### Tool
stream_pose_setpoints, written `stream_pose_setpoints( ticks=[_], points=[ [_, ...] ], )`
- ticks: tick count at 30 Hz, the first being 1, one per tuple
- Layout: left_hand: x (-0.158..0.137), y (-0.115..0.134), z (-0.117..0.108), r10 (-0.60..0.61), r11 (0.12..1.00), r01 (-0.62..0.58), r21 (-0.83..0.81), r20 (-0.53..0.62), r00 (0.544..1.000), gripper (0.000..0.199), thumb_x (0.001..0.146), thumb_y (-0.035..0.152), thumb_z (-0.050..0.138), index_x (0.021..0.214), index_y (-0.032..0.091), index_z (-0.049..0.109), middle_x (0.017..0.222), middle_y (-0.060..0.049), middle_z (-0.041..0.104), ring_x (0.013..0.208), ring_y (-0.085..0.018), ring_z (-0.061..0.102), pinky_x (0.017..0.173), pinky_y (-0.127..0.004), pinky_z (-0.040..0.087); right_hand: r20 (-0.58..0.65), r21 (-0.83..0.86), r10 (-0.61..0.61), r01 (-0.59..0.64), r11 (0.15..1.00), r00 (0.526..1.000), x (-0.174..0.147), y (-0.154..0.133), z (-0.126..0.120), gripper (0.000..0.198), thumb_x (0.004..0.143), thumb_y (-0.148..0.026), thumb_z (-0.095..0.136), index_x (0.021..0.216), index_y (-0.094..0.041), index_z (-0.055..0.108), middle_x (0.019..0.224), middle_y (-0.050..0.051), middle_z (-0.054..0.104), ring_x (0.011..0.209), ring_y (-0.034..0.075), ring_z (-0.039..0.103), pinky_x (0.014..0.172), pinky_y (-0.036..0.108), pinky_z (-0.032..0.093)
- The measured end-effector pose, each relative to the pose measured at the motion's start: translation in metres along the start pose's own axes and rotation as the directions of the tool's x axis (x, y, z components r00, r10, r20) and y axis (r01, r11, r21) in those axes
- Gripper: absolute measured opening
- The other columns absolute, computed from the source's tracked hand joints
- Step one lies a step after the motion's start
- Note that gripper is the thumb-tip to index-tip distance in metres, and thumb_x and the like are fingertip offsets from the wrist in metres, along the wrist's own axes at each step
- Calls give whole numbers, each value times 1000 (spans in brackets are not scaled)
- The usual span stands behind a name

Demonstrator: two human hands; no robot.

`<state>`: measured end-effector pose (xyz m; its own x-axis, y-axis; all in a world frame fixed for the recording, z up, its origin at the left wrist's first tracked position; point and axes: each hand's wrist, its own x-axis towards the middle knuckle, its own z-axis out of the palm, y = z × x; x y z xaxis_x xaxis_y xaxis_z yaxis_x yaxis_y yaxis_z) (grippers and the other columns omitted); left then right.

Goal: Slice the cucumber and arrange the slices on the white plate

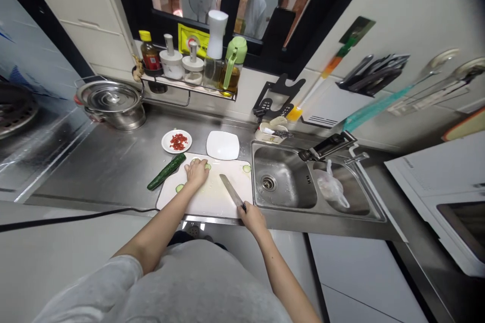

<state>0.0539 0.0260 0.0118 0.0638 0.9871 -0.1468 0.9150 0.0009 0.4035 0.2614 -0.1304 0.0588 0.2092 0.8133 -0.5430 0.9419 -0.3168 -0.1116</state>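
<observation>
My right hand (pixel 253 217) is wrapped round the black handle of a kitchen knife (pixel 231 190). Its blade lies low over the right half of a white cutting board (pixel 231 208), pointing away and left. Near the board's far left part, my left hand (pixel 197 172) reaches palm down with fingers extended, over or touching cucumber slices (pixel 208 166) that it partly hides. One cucumber slice (pixel 180 188) lies beside my left wrist, and another cucumber slice (pixel 246 168) is at the far right corner. A dark green cucumber (pixel 166 171) rests against the board's left edge.
Behind the board stand a plate of chopped red pieces (pixel 178 142) and a white square plate (pixel 223 145). A double sink (pixel 284 176) adjoins on the right, with a plastic bag (pixel 332 187) in it. A lidded pot (pixel 113 103) and a condiment shelf (pixel 185 84) are farther back.
</observation>
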Motion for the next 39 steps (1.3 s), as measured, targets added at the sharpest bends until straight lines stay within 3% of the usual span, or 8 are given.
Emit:
stream_pose_setpoints(
  ticks=[7, 15, 24, 31, 39],
  points=[
    [12, -3, 9, 55, 996, -58, 63, 43, 998, 31, 90, 23, 42, 111, 26, 65, 114, -13, 59, 114, -31, 48, 90, -45, 28, 12, 1, 9, -9, 1000, 1000, 1, 0, 1, 30, 96, -40, 38, 107, -22, 60, 106, 10, 70, 95, 21, 65, 69, 26, 38],
    [11, 0, 1, 36, 999, -34, -30, 60, 998, 23, 85, 15, 44, 94, 23, 63, 102, -9, 67, 109, -28, 53, 87, -42, 28, 12, 13, 10, -11, 1000, 1000, 2, 0, 0, 29, 96, -38, 39, 107, -21, 60, 105, 11, 70, 95, 21, 64, 68, 26, 37],
    [-26, -21, -11, -88, 971, 127, -203, 191, 978, 19, 81, 22, 50, 95, 28, 63, 94, 1, 72, 97, -22, 63, 89, -38, 31, 16, -3, -12, 12, 1000, 1000, 1, 0, -4, 30, 96, -38, 37, 107, -21, 60, 103, 10, 70, 94, 20, 64, 68, 26, 36],
    [-44, -37, -5, -50, 997, 59, -56, 152, 987, 28, 83, 20, 47, 103, 27, 66, 106, -6, 71, 107, -27, 58, 89, -42, 30, 16, -83, -121, 122, 989, 993, -11, -1, -8, 30, 96, -40, 37, 105, -23, 60, 102, 10, 70, 95, 22, 65, 69, 27, 37],
    [-43, -41, -3, -21, 999, 26, -29, 163, 986, 33, 84, 21, 47, 108, 29, 69, 111, -8, 68, 108, -28, 54, 90, -43, 30, 84, -121, -158, 168, 978, 984, -21, -8, -6, 29, 96, -42, 40, 108, -24, 61, 104, 10, 70, 96, 22, 65, 73, 27, 39]
  ],
)
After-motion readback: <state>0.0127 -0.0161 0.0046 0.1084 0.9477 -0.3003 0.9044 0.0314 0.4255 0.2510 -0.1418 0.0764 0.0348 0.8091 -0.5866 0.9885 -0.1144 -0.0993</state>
